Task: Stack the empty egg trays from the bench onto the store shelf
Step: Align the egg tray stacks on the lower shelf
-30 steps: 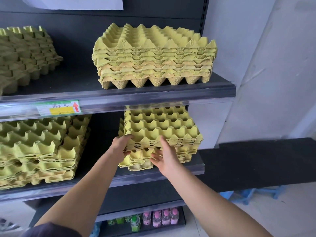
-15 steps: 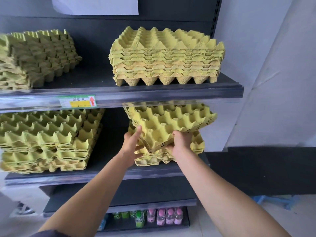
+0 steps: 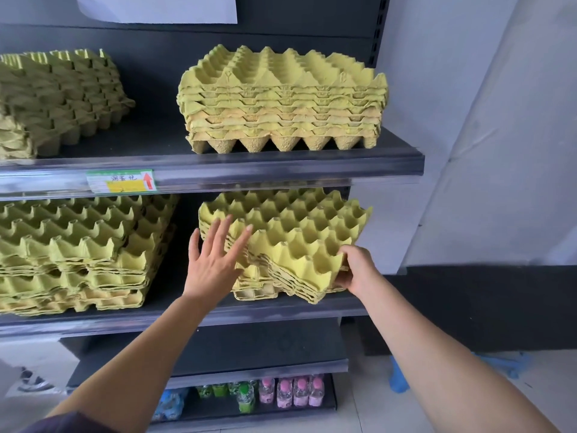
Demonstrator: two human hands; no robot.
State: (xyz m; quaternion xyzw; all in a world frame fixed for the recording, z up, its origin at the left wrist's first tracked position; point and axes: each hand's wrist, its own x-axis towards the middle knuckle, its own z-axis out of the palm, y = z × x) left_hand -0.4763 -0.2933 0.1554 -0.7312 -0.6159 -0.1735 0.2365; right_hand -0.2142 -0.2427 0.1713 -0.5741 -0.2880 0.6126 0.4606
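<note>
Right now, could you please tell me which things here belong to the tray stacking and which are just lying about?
Job: top trays, gripped by right hand, left hand open at their left edge; stack beneath; middle shelf.
Lying about: drink bottles; price label; paper sheet; blue object on floor.

Yellow egg trays [image 3: 290,235] are held at near-R corner by right grip [image 3: 356,270], skewed atop stack [image 3: 254,290] on mid shelf [image 3: 156,317]; left grip [image 3: 212,264] is spread flat vs. their L edge.
</note>
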